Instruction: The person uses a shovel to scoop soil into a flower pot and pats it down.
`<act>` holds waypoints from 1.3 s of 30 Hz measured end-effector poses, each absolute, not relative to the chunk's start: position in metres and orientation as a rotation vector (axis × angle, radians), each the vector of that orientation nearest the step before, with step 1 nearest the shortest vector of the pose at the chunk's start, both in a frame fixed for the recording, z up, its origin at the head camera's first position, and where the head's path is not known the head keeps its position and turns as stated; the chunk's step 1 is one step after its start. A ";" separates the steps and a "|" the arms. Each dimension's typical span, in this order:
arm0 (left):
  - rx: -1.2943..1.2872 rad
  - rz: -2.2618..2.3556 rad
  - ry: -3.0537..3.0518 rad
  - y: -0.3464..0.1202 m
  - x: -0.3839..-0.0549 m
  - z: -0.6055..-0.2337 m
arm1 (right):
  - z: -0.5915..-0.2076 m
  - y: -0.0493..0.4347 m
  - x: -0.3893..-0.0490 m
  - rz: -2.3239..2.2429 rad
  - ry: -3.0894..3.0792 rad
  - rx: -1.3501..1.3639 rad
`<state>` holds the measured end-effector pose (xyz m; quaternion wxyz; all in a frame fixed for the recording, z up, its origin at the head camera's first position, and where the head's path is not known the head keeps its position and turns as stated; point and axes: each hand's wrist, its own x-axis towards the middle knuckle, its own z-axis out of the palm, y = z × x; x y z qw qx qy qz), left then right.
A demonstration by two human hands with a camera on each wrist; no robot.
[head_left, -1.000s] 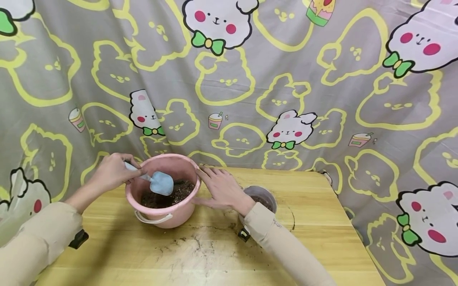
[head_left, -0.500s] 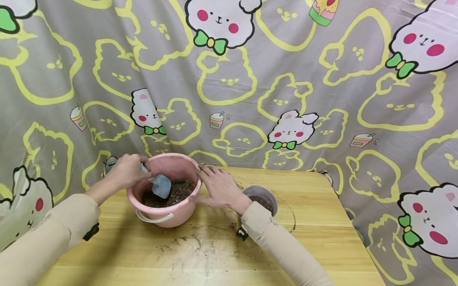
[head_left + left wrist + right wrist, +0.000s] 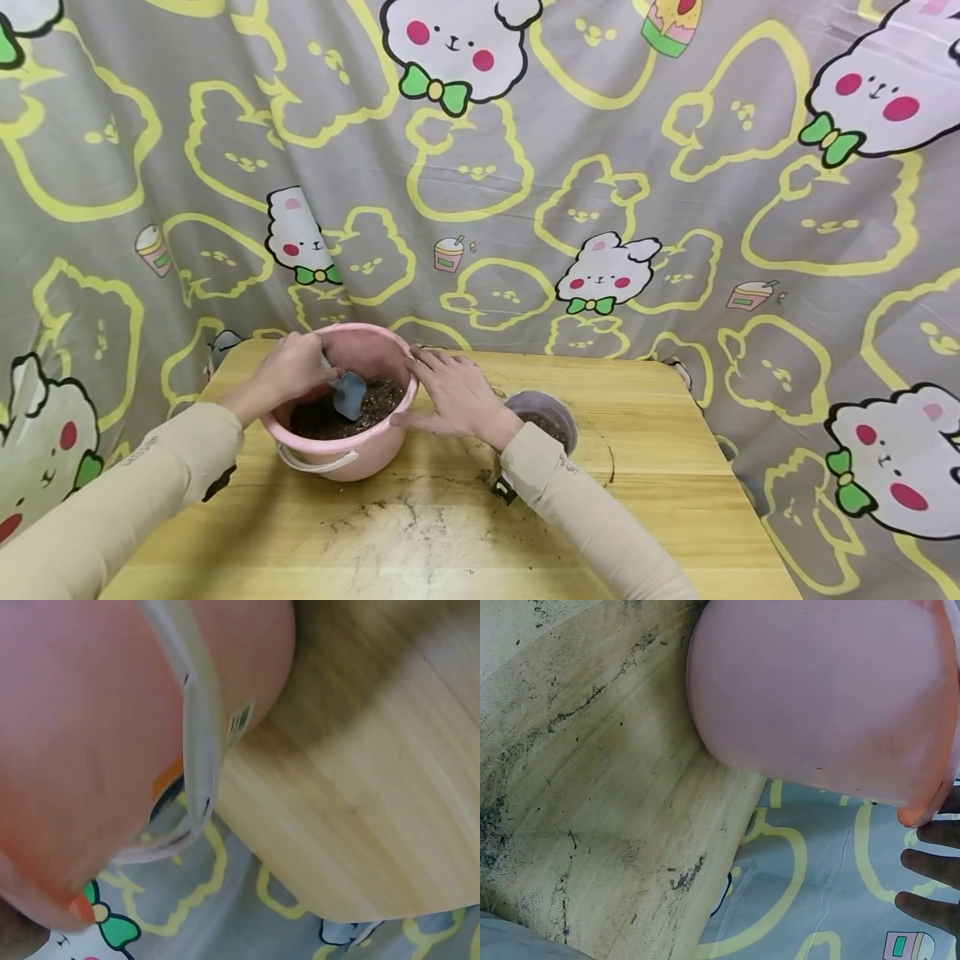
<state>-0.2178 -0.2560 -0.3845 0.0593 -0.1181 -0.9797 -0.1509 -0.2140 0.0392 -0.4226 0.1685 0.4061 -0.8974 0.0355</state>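
Observation:
My left hand (image 3: 295, 367) grips the handle of a small blue trowel (image 3: 349, 397) over the left side of a pink bucket (image 3: 375, 457). The trowel's blade points down inside the bucket, close to the dark soil (image 3: 384, 402). Against the bucket's right rim rests my right hand (image 3: 459, 393), its fingers spread along the far side and its thumb on the near side. The right wrist view catches those fingers (image 3: 930, 866) straight beside the rim. In the left wrist view the bucket's white handle (image 3: 201, 742) hangs down; the trowel is hidden there.
Right of the bucket, partly behind my right forearm, stands a grey pot (image 3: 572, 417) with soil in it. Soil crumbs lie scattered over the wooden table (image 3: 660, 517). A patterned curtain (image 3: 510, 217) hangs behind the table's back edge.
My left hand has moved right and over the bucket's rim, carrying the trowel. The blade has turned from nearly flat to pointing down. My right hand stays on the rim.

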 end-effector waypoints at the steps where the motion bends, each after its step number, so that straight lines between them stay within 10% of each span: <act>1: -0.359 -0.460 -2.963 -0.255 -0.218 -0.386 | -0.423 0.039 -0.214 0.102 -2.553 1.155; 39: -0.148 -1.061 -3.006 -0.259 -0.201 -0.383 | -0.421 0.037 -0.213 0.102 -2.620 1.143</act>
